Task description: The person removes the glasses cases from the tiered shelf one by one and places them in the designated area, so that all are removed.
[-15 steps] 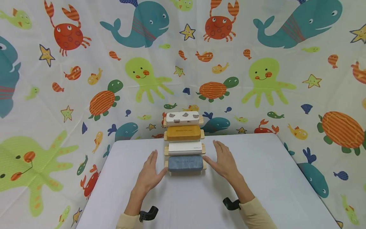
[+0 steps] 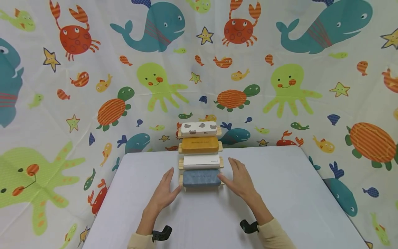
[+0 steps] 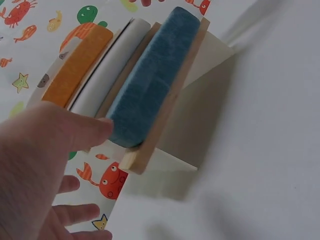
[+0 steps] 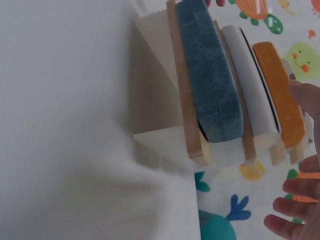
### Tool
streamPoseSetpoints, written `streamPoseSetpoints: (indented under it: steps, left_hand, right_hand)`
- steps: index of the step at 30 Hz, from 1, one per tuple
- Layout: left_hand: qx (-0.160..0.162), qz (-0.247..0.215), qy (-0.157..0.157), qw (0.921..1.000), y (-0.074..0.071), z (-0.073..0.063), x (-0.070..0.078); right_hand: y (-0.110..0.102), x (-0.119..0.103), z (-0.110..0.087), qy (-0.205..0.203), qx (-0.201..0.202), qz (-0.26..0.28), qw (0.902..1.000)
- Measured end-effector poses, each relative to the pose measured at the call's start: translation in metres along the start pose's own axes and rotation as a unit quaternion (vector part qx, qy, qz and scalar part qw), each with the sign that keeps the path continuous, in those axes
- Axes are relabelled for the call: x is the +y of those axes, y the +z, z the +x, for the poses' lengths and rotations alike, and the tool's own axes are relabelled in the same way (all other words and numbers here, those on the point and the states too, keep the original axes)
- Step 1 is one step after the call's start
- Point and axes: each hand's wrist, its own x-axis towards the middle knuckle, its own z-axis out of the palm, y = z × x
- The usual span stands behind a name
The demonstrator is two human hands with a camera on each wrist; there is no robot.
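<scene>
A tiered wooden display rack (image 2: 181, 180) stands on the table with glasses cases stacked up its steps. The lowest is a blue glasses case (image 2: 201, 178), then a white one (image 2: 199, 161), a mustard-yellow one (image 2: 200, 145), and a white one with grey-brown patches (image 2: 199, 128) on top. My left hand (image 2: 163, 193) is at the left side of the rack, fingers extended, thumb close to the blue case's end; whether it touches is unclear. My right hand (image 2: 240, 178) is on the other side, fingers spread, thumb near the blue case's right end. Neither hand grips anything.
A white cloth-covered table (image 2: 205, 221) lies under the rack. Behind and at the sides hangs a curtain (image 2: 199, 97) printed with sea animals. A small black camera mount sits on each wrist, the left mount (image 2: 162, 233) and the right mount (image 2: 248, 226).
My right hand has shifted slightly left and down, closer to the rack. My left hand has dropped a little. The rack and its cases stay in place.
</scene>
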Motion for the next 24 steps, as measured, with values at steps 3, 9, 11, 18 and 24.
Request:
streamPoseSetpoints:
  steps: [3,9,11,18,24]
  left_hand:
    - [-0.005,-0.009,0.005,0.9999,0.004,0.001,-0.004]
    - [-0.005,-0.025,0.016,0.9995,0.011,0.002,-0.01]
    - [-0.006,-0.029,0.013,0.9995,0.013,0.003,-0.011]
    - [-0.009,-0.043,0.024,0.9988,0.019,0.007,-0.015]
    - [-0.022,-0.075,0.016,0.9968,0.023,0.011,-0.017]
  right_hand:
    - [0.003,-0.001,-0.001,0.0,0.0,0.005,1.0]
    - [0.01,-0.001,-0.005,-0.003,0.005,0.008,0.9999]
    - [0.012,0.0,-0.006,-0.005,0.009,0.009,0.9999]
    - [0.021,0.001,-0.011,0.003,0.008,0.012,0.9999]
    - [0.028,0.002,-0.016,-0.007,0.02,0.019,0.9996]
